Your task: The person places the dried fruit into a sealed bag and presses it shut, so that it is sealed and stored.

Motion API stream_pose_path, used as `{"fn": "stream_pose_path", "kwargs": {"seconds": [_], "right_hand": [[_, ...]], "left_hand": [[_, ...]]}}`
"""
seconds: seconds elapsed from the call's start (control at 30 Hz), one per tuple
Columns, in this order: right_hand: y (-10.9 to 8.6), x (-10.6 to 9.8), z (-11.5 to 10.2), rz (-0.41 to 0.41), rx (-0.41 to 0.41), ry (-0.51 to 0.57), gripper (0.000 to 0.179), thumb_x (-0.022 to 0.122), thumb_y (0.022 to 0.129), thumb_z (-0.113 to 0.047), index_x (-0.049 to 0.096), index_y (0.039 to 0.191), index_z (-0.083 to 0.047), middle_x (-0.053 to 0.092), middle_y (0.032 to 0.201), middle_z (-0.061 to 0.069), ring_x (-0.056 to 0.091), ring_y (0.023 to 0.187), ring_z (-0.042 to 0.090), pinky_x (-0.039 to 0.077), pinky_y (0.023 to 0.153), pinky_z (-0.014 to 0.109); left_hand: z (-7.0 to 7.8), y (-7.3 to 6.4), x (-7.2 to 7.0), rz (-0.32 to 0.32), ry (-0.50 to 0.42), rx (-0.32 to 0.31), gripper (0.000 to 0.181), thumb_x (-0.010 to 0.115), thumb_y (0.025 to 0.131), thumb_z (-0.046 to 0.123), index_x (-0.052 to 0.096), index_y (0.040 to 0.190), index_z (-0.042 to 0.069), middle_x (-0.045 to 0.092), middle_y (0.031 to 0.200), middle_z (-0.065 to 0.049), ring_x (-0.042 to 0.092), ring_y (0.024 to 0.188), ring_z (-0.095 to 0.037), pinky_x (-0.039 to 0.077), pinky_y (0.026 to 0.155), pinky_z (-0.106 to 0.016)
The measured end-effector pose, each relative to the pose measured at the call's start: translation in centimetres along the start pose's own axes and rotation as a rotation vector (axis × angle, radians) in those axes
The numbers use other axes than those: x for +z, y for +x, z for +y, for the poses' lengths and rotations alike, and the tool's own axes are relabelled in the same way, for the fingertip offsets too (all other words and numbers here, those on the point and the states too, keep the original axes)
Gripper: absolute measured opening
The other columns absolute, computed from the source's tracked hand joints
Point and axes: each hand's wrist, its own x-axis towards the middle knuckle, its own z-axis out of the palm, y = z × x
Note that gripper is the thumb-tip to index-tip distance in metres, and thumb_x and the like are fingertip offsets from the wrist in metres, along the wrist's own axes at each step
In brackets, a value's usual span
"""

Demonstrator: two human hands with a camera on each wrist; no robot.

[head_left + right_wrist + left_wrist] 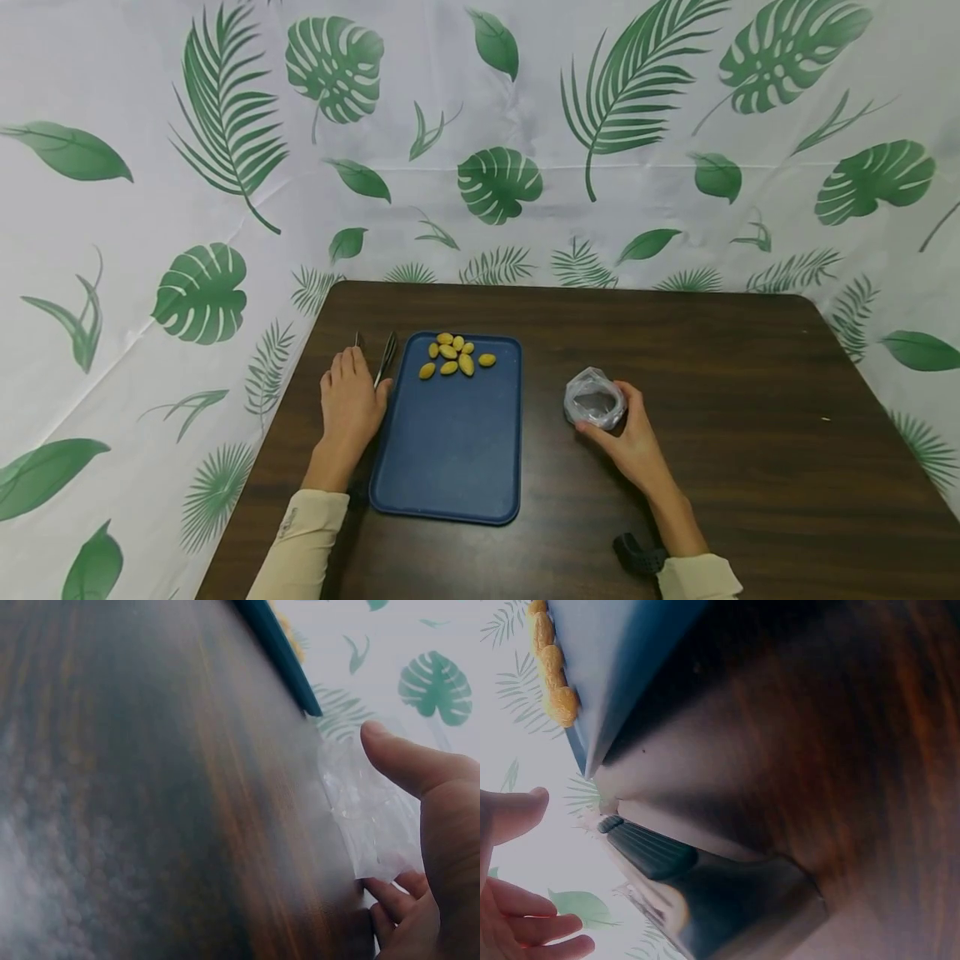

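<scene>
In the head view, my left hand (351, 396) is over metal tongs (386, 357) left of the tray, partly hiding them. The left wrist view shows the tongs' dark ribbed grip (654, 849) and shiny metal end, with the left fingers (544, 928) loosely extended beside them. My right hand (633, 433) holds a clear plastic bag (576, 403) with a round open mouth, thumb on the near side and fingers round the far right. Several small yellow oval fruits (466, 364) lie at the far end of the blue tray (450, 450).
The dark wood-grain table (712, 367) extends to the right of the bag. A black band (637, 554) is by the right wrist. A white leaf-print cloth (420, 192) stands behind and left of the table. A tiny light scrap (825, 418) lies at the right.
</scene>
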Motion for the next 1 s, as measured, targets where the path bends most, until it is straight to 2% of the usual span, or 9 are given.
{"fn": "stream_pose_path", "kwargs": {"seconds": [0.17,0.27,0.4,0.63,0.87,1.0], "right_hand": [[0.0,-0.1,-0.4,-0.001,0.003,0.004,0.096,0.088,0.083,-0.030,0.028,0.153,-0.002,0.045,0.147,0.025,0.047,0.134,0.039,0.035,0.110,0.058],[0.0,-0.1,-0.4,0.000,0.009,0.002,0.096,0.088,0.083,-0.031,0.028,0.152,-0.003,0.045,0.148,0.024,0.047,0.135,0.038,0.035,0.110,0.057],[-0.1,0.0,-0.3,0.000,0.019,-0.002,0.096,0.088,0.083,-0.032,0.028,0.153,-0.003,0.045,0.149,0.024,0.047,0.136,0.038,0.035,0.111,0.057],[-0.2,0.1,-0.3,0.000,0.039,-0.014,0.099,0.089,0.082,-0.036,0.028,0.153,-0.005,0.044,0.150,0.024,0.046,0.137,0.038,0.034,0.111,0.058],[-0.2,0.2,-0.4,0.011,0.036,-0.008,0.098,0.090,0.081,-0.035,0.029,0.153,-0.007,0.045,0.150,0.023,0.047,0.136,0.037,0.035,0.111,0.057],[-0.2,0.2,-0.4,0.017,0.038,-0.004,0.097,0.089,0.081,-0.035,0.030,0.153,-0.006,0.046,0.149,0.023,0.047,0.136,0.037,0.035,0.110,0.057]], "left_hand": [[-0.3,-0.2,0.3,0.049,0.026,0.007,0.079,0.067,0.099,0.032,0.033,0.152,-0.017,0.041,0.154,-0.036,0.038,0.145,-0.049,0.035,0.115,-0.062],[-0.5,-0.4,0.4,0.055,0.039,0.007,0.078,0.067,0.100,0.032,0.034,0.151,-0.018,0.042,0.153,-0.037,0.040,0.143,-0.051,0.036,0.114,-0.063],[-0.9,-0.7,0.5,0.026,0.043,-0.006,0.078,0.066,0.100,0.033,0.035,0.151,-0.018,0.042,0.153,-0.037,0.040,0.142,-0.051,0.037,0.112,-0.063],[-1.5,-0.8,0.7,-0.075,0.028,-0.062,0.079,0.062,0.103,0.034,0.030,0.153,-0.017,0.046,0.148,-0.038,0.047,0.134,-0.052,0.043,0.107,-0.063],[-2.1,-0.6,1.3,-0.086,-0.033,-0.070,0.076,0.064,0.102,0.034,0.036,0.149,-0.019,0.055,0.134,-0.040,0.057,0.121,-0.053,0.052,0.090,-0.063],[-2.4,-0.2,1.6,-0.082,-0.076,-0.069,0.073,0.065,0.102,0.031,0.037,0.147,-0.020,0.056,0.131,-0.039,0.059,0.118,-0.054,0.053,0.088,-0.065]]}}
